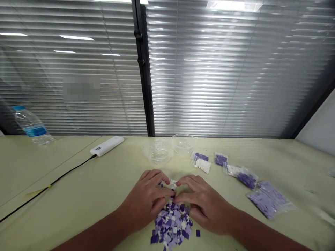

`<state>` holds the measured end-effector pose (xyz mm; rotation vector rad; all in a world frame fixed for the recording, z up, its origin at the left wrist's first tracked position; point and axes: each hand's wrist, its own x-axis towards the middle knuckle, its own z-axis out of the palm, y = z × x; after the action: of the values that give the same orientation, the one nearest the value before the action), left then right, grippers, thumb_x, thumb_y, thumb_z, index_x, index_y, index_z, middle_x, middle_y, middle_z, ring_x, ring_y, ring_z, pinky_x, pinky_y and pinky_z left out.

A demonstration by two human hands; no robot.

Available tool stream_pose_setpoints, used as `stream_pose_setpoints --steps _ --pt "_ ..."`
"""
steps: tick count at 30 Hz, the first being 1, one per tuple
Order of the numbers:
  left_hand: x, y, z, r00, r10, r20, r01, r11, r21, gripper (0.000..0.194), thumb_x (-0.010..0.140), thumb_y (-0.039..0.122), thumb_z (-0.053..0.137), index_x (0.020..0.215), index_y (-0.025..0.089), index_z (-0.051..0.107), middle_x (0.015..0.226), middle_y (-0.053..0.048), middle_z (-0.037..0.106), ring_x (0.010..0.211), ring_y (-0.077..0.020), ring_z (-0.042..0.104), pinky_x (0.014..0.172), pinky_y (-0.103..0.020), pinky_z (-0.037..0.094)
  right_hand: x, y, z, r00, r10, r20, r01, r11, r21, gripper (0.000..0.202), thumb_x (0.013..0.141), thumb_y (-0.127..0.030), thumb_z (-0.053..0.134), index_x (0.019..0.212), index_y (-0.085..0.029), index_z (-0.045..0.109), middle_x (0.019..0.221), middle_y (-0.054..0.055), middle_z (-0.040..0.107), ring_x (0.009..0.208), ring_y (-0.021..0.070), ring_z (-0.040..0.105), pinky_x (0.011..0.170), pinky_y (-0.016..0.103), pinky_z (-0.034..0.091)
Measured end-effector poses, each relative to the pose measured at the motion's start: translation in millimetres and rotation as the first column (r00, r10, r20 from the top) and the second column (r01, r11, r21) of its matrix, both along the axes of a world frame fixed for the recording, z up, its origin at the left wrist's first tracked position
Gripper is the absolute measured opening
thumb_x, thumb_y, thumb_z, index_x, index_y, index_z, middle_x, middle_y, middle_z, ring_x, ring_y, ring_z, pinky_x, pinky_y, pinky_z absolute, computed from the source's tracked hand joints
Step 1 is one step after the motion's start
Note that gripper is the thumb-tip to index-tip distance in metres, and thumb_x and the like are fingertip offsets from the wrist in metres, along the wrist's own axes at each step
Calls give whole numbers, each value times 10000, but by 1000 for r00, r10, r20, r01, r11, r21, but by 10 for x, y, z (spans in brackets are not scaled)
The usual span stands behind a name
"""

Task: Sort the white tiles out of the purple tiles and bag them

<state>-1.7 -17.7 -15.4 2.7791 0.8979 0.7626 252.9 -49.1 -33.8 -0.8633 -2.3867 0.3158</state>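
Observation:
A heap of small square pieces [172, 225] in dark purple, lilac and white lies on the table in front of me. My left hand [148, 195] rests at the heap's upper left, fingers bent and spread apart. Opposite it, my right hand [205, 202] curves in from the right, its fingers also apart. The fingertips of both hands nearly meet over a few white and purple pieces at the far end of the heap. Neither hand visibly grips a piece. One dark purple square [198, 233] lies loose below my right hand.
Clear round plastic containers [184, 144] stand beyond my hands. Several small bags of purple and white pieces [269, 199] lie to the right. At left are a white power bank [107, 146] with a black cable [70, 170] and a water bottle [34, 126]. Window blinds rise behind the table.

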Motion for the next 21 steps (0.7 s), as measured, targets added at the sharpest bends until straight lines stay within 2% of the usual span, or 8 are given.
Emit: stream_pose_setpoints --steps 4,8,11,16,21 --pt "3 8 3 999 20 34 -22 999 39 428 832 -9 523 997 291 779 1059 -40 653 1082 -260 559 929 -426 387 0 -8 10 1000 -18 8 18 1000 -17 506 749 2 554 1145 -258 730 1313 67 610 1264 275 534 1053 449 460" --pt "-3 6 6 999 19 45 -20 1000 22 395 843 5 511 970 276 769 1053 -45 650 1060 -255 557 913 -423 383 -6 -23 48 999 -9 46 11 999 -30 620 761 -19 549 1298 -303 670 1407 55 572 1285 284 522 1061 468 462" --pt "-13 5 3 998 27 58 -28 999 20 397 833 6 506 997 270 753 1060 -44 646 1059 -255 555 918 -425 383 -1 -24 74 997 21 80 -19 999 -36 626 800 -51 542 1350 -330 648 1464 45 544 1338 296 491 1101 485 443" --pt "-19 12 -13 999 23 41 -24 999 31 429 830 -1 514 1023 292 760 1070 -36 647 1066 -258 564 914 -430 402 19 -9 49 998 12 56 -10 999 -38 555 800 -45 538 1277 -288 689 1432 64 562 1329 303 493 1085 488 457" --pt "-10 3 -4 999 35 32 -36 999 40 402 856 0 513 958 286 776 1051 -36 658 1055 -276 586 892 -457 427 19 -4 1 1000 -17 -22 15 996 -90 507 794 -9 501 1181 -262 710 1352 72 588 1275 303 525 1049 477 470"
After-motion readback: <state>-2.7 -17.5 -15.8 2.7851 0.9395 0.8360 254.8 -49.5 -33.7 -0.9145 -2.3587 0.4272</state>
